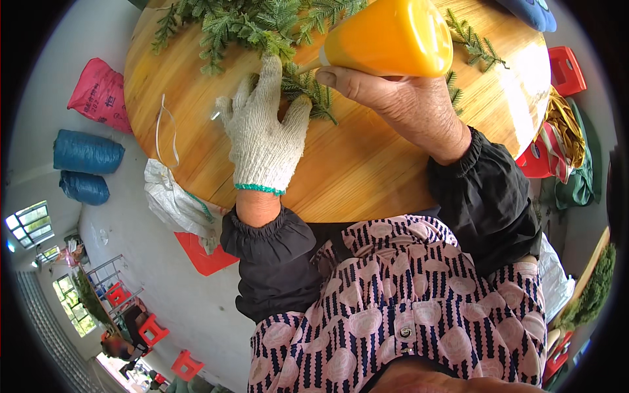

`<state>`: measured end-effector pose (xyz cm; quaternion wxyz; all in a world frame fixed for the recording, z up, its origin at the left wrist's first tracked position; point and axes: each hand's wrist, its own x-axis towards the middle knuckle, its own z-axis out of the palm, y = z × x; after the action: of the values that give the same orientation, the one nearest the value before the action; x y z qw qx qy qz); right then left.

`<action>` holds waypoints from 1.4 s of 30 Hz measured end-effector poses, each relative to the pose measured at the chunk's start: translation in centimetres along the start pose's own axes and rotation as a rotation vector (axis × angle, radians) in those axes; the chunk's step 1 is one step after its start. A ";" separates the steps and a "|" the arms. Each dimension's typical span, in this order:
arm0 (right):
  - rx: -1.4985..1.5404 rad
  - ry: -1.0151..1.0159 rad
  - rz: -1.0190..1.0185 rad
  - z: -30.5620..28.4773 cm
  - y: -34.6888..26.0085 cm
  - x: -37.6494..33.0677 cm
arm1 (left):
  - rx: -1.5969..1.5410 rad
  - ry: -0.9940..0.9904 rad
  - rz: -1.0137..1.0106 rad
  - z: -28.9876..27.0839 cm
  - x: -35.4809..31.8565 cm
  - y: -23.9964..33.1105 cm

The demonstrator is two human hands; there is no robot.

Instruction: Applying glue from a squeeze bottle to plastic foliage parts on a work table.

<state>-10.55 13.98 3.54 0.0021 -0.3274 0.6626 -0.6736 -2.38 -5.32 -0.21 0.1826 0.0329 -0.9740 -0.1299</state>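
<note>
My left hand [267,134] wears a white knitted glove with a green cuff. It lies palm down with the index finger stretched out and the thumb apart, over or against a green artificial fir sprig [321,98]. What lies under its palm is hidden. My bare right hand [400,108] grips a yellow squeeze bottle [393,39], tilted on its side. The bottle's pale nozzle [313,64] points left, close to the gloved index finger and the sprig. A pile of fir branches [249,26] covers the table beyond my left hand.
The round wooden table [354,177] bears another sprig [477,46] and a blue item [532,13] at far right. A white woven sack [173,193] hangs by its left edge. Red stools [567,71] stand around. A pink sack [101,95] and blue bundles [88,152] lie left.
</note>
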 end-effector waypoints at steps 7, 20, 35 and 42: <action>-0.049 -0.009 -0.017 -0.4 -0.4 -0.1 | -0.038 -0.004 0.005 -0.1 0.2 0.2; -0.039 0.073 0.039 -0.5 -1.6 -0.5 | -0.070 0.003 0.001 -0.1 0.1 -0.1; 0.046 0.010 0.021 -0.3 0.9 0.2 | -0.038 -0.070 -0.070 0.0 0.6 0.2; 0.011 -0.009 0.036 -0.4 0.7 0.1 | -0.034 -0.090 -0.061 0.1 0.6 -0.1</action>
<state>-11.15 14.19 2.98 0.0189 -0.3184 0.6647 -0.6756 -3.02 -5.42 -0.11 0.1352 0.0535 -0.9774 -0.1533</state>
